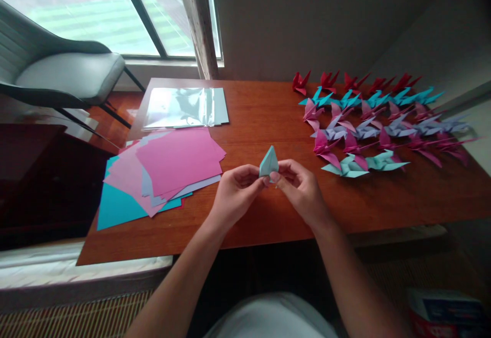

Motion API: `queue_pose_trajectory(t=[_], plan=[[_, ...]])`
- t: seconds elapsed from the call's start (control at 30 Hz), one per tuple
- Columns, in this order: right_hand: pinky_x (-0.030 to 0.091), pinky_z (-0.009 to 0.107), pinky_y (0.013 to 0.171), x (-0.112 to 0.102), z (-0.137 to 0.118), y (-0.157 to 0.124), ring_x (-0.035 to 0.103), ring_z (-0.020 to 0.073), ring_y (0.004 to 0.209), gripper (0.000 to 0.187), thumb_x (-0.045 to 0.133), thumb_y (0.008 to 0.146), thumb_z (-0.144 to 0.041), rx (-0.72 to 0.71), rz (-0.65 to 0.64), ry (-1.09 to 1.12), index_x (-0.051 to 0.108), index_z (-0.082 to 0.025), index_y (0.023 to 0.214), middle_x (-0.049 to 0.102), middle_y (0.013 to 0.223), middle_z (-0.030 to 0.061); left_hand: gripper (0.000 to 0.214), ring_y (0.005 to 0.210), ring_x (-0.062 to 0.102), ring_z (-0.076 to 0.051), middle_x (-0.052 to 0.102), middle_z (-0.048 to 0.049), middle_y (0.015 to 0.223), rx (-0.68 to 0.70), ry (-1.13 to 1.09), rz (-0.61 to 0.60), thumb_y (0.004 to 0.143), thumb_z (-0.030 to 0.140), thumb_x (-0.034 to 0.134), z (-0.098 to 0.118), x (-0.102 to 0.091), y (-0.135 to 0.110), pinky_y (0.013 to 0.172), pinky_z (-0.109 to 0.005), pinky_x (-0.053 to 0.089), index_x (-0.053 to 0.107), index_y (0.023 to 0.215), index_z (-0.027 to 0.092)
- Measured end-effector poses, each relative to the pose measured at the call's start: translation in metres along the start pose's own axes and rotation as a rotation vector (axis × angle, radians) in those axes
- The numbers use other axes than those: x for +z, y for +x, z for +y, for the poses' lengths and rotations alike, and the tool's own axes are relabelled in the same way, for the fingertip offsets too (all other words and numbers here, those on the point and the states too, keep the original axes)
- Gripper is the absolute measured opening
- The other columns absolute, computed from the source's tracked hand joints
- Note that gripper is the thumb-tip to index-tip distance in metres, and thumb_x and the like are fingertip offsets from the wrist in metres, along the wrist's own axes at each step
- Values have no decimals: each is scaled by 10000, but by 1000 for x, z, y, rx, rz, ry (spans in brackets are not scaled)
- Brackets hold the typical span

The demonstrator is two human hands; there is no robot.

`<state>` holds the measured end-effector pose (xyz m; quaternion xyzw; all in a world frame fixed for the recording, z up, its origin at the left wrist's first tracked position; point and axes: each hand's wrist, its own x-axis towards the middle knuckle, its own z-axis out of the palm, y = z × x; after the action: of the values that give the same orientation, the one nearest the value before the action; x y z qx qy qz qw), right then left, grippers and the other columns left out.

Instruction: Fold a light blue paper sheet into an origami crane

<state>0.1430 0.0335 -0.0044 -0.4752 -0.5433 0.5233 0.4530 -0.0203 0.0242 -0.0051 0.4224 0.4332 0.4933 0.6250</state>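
Both my hands hold a small, partly folded piece of light teal paper [269,163] just above the wooden table [261,118]. My left hand [238,190] pinches its lower left side with thumb and fingertips. My right hand [298,187] pinches the lower right side, fingers curled. The folded paper points upward in a narrow tip. To the left of my hands lies a loose stack of pink, lilac and teal paper sheets [164,172].
Several rows of finished paper cranes [368,118] in red, teal, pink, lilac and mint fill the table's right half. A clear plastic sleeve [184,107] lies at the back left. A grey chair [65,74] stands by the window. A box [447,310] sits on the floor, lower right.
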Motion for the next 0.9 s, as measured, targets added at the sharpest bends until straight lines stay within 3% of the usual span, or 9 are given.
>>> queue_pose_trajectory(t=[0.17,0.3,0.6,0.73,0.9], plan=[[528,282,696,0,7,-6,675,166,752,186,705,892,-398,-26,47,-57,700,-213,883,721,819,19,267,697,649,-136,726,-36,754,-3,50,-12,752,377,838,2,3,0,665,-222,489,714,783,143],[517,277,670,-3,5,-6,667,163,741,191,701,894,-398,-47,51,-137,702,-208,879,720,828,25,261,673,626,-124,708,-31,744,49,155,53,814,394,782,4,3,0,621,-210,466,722,797,140],[559,278,682,4,0,-8,687,155,731,240,689,893,-442,28,-22,-5,638,-213,942,724,845,21,277,653,627,-135,696,-28,715,80,150,115,782,399,811,4,0,-1,617,-222,486,701,763,145],[529,263,628,4,-1,-7,652,139,656,200,720,876,-387,-9,33,-25,639,-207,849,691,733,-1,272,674,637,-131,707,-29,742,64,141,85,807,401,789,4,2,-1,634,-217,489,699,788,145],[496,252,593,1,-6,-5,627,134,632,217,739,854,-381,10,47,-1,618,-210,799,674,695,-13,268,743,673,-158,745,-60,823,40,87,-40,812,398,785,3,2,-1,707,-247,516,711,844,143]])
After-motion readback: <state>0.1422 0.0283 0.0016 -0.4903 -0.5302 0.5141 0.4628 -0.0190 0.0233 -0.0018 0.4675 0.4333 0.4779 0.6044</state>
